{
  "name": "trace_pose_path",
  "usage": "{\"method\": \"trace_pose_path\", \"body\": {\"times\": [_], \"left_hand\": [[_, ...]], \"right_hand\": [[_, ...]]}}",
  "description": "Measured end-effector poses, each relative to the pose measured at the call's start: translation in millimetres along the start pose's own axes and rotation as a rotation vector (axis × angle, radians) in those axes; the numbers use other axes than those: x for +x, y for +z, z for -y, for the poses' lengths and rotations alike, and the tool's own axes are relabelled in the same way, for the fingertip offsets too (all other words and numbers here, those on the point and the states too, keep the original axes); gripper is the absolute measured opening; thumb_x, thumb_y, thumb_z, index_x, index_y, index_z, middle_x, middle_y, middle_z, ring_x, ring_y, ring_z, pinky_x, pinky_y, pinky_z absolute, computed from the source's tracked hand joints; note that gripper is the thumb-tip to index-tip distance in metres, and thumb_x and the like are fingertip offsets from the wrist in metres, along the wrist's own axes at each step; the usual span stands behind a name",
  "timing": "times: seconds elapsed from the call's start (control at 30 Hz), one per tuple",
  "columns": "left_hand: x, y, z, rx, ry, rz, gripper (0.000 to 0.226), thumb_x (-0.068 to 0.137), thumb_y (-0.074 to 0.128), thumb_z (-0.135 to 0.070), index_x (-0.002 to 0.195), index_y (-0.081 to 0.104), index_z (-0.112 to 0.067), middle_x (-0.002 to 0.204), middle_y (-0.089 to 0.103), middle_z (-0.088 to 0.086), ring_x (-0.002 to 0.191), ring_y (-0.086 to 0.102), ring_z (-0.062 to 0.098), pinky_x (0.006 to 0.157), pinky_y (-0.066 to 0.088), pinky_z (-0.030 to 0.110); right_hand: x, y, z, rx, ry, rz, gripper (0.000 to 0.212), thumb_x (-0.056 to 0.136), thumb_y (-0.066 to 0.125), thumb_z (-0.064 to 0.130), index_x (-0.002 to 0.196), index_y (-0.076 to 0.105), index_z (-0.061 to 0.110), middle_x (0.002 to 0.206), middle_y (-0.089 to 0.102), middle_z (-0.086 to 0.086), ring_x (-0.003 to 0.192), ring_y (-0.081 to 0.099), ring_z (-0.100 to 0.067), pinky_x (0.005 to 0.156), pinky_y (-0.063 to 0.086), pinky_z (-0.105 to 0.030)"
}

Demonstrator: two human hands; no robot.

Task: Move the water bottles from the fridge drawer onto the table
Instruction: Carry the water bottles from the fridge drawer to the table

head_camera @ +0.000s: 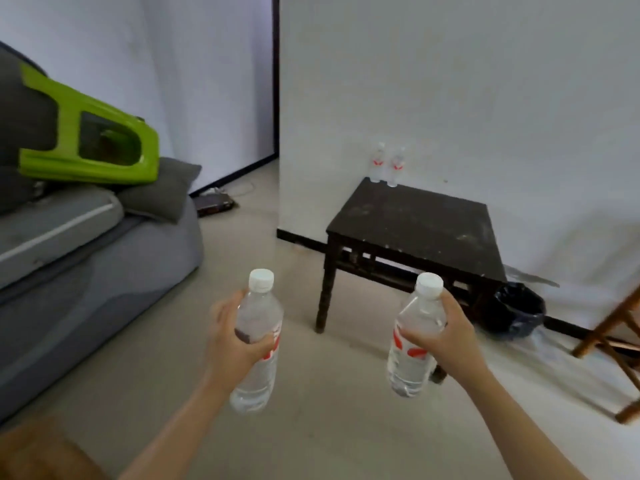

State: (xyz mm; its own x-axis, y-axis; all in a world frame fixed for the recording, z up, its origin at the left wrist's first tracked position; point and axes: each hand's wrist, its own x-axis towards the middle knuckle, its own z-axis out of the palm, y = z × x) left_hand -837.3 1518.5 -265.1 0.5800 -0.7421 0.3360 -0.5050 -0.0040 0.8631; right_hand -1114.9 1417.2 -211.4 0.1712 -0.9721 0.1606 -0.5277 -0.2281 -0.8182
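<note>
My left hand [231, 341] grips a clear water bottle [258, 372] with a white cap and red label, held upright above the floor. My right hand [450, 336] grips a second such bottle [414, 362], tilted slightly left. Ahead stands a small dark wooden table [419, 230] against the white wall. Two more water bottles [377, 164] [396, 168] stand side by side at the table's far left corner. The fridge drawer is out of view.
A grey sofa [86, 258] with cushions and a green plastic stool [90, 140] lying on it fills the left. A black-lined waste bin [517, 311] sits right of the table. A wooden chair leg [616, 337] shows at the right edge. Beige floor lies between.
</note>
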Motion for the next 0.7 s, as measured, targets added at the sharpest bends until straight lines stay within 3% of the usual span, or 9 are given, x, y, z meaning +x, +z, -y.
{"method": "trace_pose_path", "body": {"times": [0.07, 0.17, 0.37, 0.47, 0.57, 0.7], "left_hand": [[16, -11, 14, 0.005, -0.033, -0.050, 0.087, 0.054, 0.083, -0.015, 0.131, 0.044, -0.013, 0.110, 0.037, 0.000, 0.101, 0.045, 0.017, 0.082, 0.036, 0.028], [54, -22, 33, 0.037, -0.052, -0.137, 0.081, 0.060, 0.082, -0.003, 0.131, 0.046, -0.013, 0.110, 0.039, 0.002, 0.099, 0.045, 0.016, 0.082, 0.034, 0.025], [151, -35, 51, 0.093, -0.042, -0.176, 0.079, 0.063, 0.081, -0.007, 0.132, 0.043, -0.014, 0.111, 0.039, 0.002, 0.100, 0.044, 0.016, 0.082, 0.034, 0.025], [203, -41, 58, 0.108, -0.040, -0.243, 0.084, 0.061, 0.083, -0.010, 0.134, 0.041, -0.011, 0.113, 0.038, 0.001, 0.104, 0.043, 0.016, 0.084, 0.034, 0.026], [244, -49, 78, 0.105, -0.100, -0.285, 0.084, 0.062, 0.081, 0.000, 0.135, 0.039, -0.010, 0.114, 0.038, 0.001, 0.106, 0.039, 0.013, 0.087, 0.033, 0.027], [283, -58, 114, 0.135, -0.146, -0.319, 0.084, 0.063, 0.079, 0.001, 0.136, 0.040, -0.013, 0.112, 0.040, 0.005, 0.100, 0.043, 0.015, 0.081, 0.035, 0.026]], "right_hand": [[22, 27, 10, 0.018, -0.040, 0.062, 0.074, 0.066, 0.081, 0.022, 0.126, 0.039, 0.030, 0.111, 0.050, 0.007, 0.103, 0.051, -0.013, 0.090, 0.046, -0.036], [63, 71, 29, 0.080, -0.084, 0.160, 0.063, 0.067, 0.080, 0.017, 0.116, 0.043, 0.032, 0.105, 0.052, 0.008, 0.097, 0.052, -0.010, 0.084, 0.045, -0.028], [155, 150, 56, 0.140, -0.197, 0.269, 0.054, 0.068, 0.079, 0.013, 0.098, 0.042, 0.038, 0.093, 0.049, 0.016, 0.083, 0.051, 0.000, 0.070, 0.039, -0.014], [212, 187, 78, 0.109, -0.256, 0.307, 0.047, 0.068, 0.080, 0.018, 0.087, 0.044, 0.041, 0.089, 0.053, 0.015, 0.084, 0.054, -0.001, 0.074, 0.044, -0.016], [266, 229, 90, 0.089, -0.287, 0.365, 0.044, 0.064, 0.080, 0.034, 0.097, 0.051, 0.037, 0.092, 0.058, 0.012, 0.087, 0.059, -0.004, 0.079, 0.052, -0.025], [316, 277, 101, 0.051, -0.268, 0.438, 0.069, 0.056, 0.076, 0.049, 0.116, 0.048, 0.029, 0.107, 0.057, 0.007, 0.100, 0.058, -0.010, 0.089, 0.052, -0.037]]}}
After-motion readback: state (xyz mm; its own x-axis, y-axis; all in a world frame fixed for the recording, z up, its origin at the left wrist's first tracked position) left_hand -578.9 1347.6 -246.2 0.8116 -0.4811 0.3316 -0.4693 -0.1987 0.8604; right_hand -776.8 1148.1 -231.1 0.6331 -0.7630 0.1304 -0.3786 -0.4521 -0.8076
